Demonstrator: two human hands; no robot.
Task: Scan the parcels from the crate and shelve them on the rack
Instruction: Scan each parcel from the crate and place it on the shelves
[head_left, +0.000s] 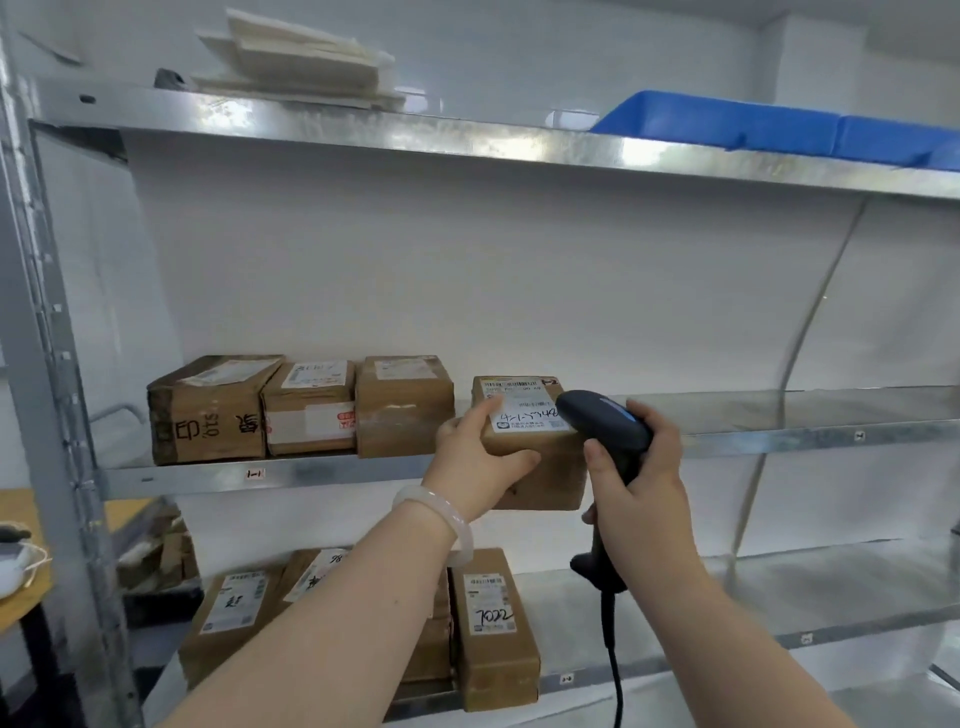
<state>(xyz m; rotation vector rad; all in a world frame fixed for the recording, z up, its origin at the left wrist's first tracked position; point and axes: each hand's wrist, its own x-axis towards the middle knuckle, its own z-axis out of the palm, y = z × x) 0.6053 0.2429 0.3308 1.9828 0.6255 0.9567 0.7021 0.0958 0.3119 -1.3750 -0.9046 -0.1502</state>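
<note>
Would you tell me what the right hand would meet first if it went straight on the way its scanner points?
Probably the parcel in the left hand: the right hand aims the scanner at its label from close by, though depth is unclear.

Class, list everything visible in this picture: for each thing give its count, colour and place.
Metal rack: one, silver-grey, fills the view.
Shelved parcels: three, brown, in a row, middle shelf, left.
Held parcel: one, brown with white label, before the middle shelf.
Lower parcels: several, brown, lower shelf, left.
Barcode scanner: one, black, pointing at the held parcel's label.
Bins: apparently two, blue, top shelf, right.
Sheet stack: one, white, top shelf, left.
Bracelet: one, pale, left wrist.
Left hand: one, grips the held parcel.
Right hand: one, grips the barcode scanner.
</note>
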